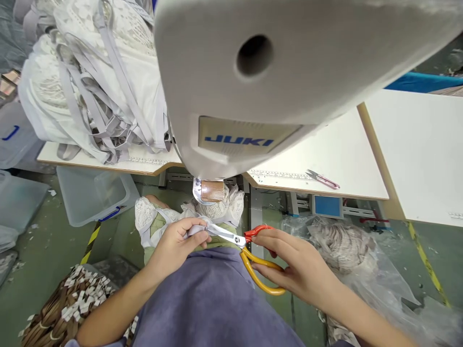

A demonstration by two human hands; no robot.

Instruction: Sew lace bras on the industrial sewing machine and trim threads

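My left hand (182,242) is closed, pinching a pale grey strap (195,230) between thumb and fingers above my lap. In my right hand (289,260) are scissors (237,240) with one red and one yellow handle, fingers through the loops. Their blades point left and reach the strap at my left fingertips; whether they cut into it I cannot tell. A white lace bra (146,221) with grey straps lies across my lap, partly hidden behind my left hand and below the sewing machine head.
A white JUKI sewing machine (231,86) overhangs my lap. Lace bras (108,72) are heaped on the table's left side. Pink-handled thread snips (323,179) lie on the white table (347,149). Plastic bins (96,193), brown straps (54,313) and bagged beige fabric (342,246) surround me.
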